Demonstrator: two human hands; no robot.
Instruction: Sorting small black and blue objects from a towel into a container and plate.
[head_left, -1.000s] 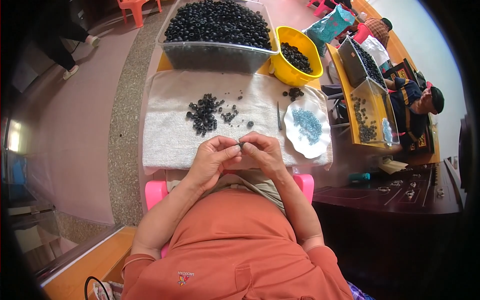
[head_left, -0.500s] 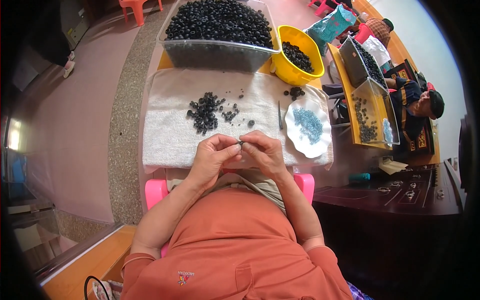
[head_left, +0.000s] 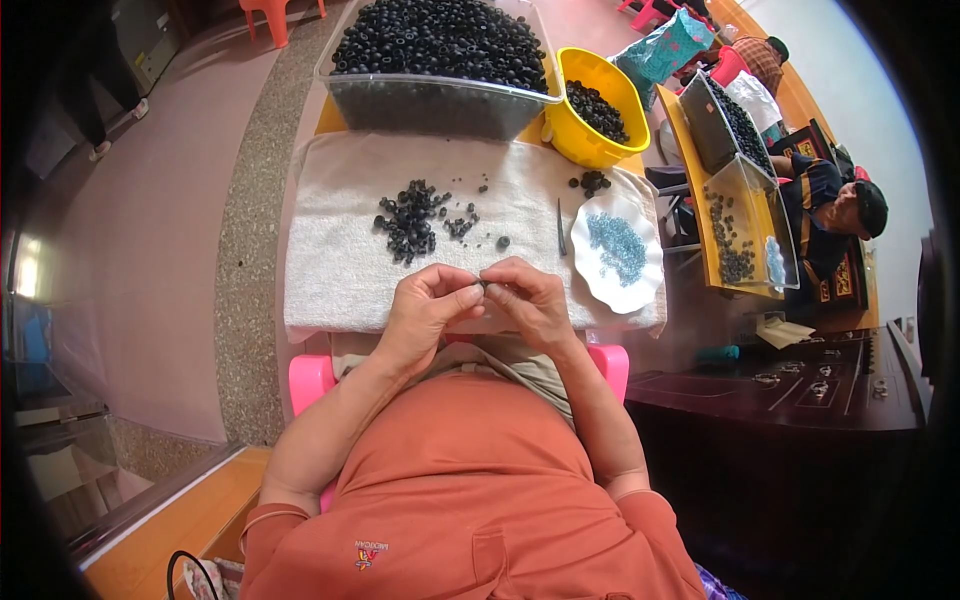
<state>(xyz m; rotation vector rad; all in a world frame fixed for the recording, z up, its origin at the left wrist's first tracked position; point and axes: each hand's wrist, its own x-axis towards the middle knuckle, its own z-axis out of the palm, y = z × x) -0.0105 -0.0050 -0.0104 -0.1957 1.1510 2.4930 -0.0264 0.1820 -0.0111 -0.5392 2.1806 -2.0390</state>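
Head view: two hands (left (head_left: 425,310), right (head_left: 525,300)) pinch one dark bead (head_left: 483,291).

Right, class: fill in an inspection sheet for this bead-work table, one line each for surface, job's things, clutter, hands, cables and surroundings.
Surface: white towel covering the table.
Job's things: small dark piece pinched between both hands; loose pile of dark beads on the towel.
Clutter: white plate of blue bits, thin tool, clear tub of dark beads, yellow bowl.
Hands: left hand and right hand meet fingertip to fingertip.
Cables: nothing seen.
Surroundings: pink floor; another person seated at right.
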